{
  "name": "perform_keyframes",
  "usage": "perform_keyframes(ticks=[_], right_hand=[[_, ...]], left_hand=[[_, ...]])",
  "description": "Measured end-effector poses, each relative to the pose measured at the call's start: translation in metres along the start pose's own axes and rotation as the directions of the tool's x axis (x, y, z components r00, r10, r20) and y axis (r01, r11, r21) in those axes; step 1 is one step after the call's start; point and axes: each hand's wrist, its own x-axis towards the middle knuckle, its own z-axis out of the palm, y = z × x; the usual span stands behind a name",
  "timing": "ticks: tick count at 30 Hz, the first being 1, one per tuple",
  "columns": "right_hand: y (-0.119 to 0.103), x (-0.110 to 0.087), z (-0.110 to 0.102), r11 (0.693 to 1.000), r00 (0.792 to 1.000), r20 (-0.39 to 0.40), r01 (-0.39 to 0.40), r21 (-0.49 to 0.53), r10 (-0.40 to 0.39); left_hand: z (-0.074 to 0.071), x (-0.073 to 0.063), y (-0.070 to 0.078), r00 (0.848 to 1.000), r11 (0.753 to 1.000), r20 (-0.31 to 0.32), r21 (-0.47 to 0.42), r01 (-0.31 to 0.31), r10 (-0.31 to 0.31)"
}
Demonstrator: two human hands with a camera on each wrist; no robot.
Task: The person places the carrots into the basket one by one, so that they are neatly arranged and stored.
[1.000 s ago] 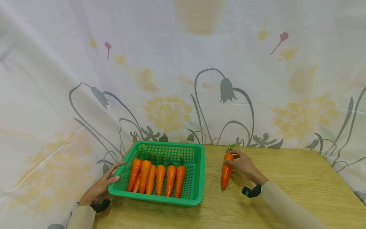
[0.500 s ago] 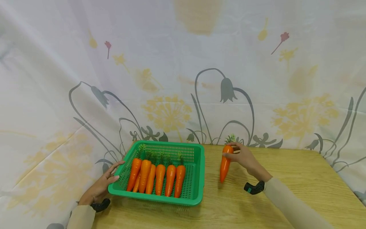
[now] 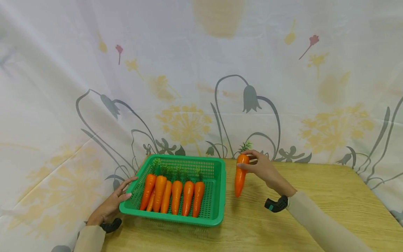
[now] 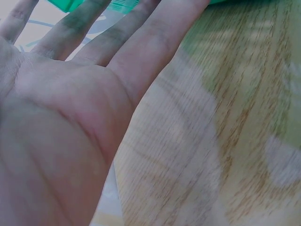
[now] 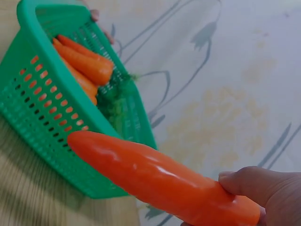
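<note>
My right hand (image 3: 262, 169) pinches an orange carrot (image 3: 240, 176) near its leafy green top, tip pointing down, just right of the basket. In the right wrist view the thumb presses on the thick end of this carrot (image 5: 155, 176). A green plastic basket (image 3: 219, 196) with slotted walls holds several carrots (image 3: 177, 197), lying in a row with their leafy ends toward the back. At the basket's left side my left hand (image 3: 108, 206) rests with extended fingers on the rim. Those fingers (image 4: 146, 47) look straight in the left wrist view, reaching to the green basket edge.
The basket stands on a wood-grain table (image 3: 315, 196), on its left part. Behind and to the left hangs a pale curtain (image 3: 189, 70) with printed flowers. Each wrist wears a black band, such as the right wristband (image 3: 276, 204).
My right hand has lifted the carrot up from the table and carried it left toward the basket. The left hand and the basket have stayed in place.
</note>
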Motion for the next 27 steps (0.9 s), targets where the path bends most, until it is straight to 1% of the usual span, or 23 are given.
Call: perform_keyframes(ticks=[5,8,12,20,27], right_hand=[[-0.01,0.004,0.011,1.0,1.0,0.008,0.009,-0.02,-0.009],[-0.017,0.006,0.019,1.0,1.0,0.014,0.015,-0.014,-0.015],[-0.026,0.009,0.032,1.0,0.999,0.042,0.032,-0.002,-0.031],[-0.034,0.017,0.064,0.997,0.993,0.098,0.06,0.042,-0.064],[-0.038,0.027,0.093,0.996,0.989,0.125,0.081,0.04,-0.085]], left_hand=[[-0.001,0.001,-0.002,1.0,1.0,0.004,-0.005,-0.002,0.002],[-0.002,0.0,-0.003,1.0,1.0,-0.004,0.015,-0.007,0.007],[-0.002,0.001,-0.003,1.0,1.0,-0.011,0.023,-0.008,0.008],[-0.001,0.003,-0.003,1.0,0.998,-0.021,0.068,-0.017,0.018],[-0.001,0.001,-0.003,1.0,0.998,-0.024,0.062,-0.008,0.009]])
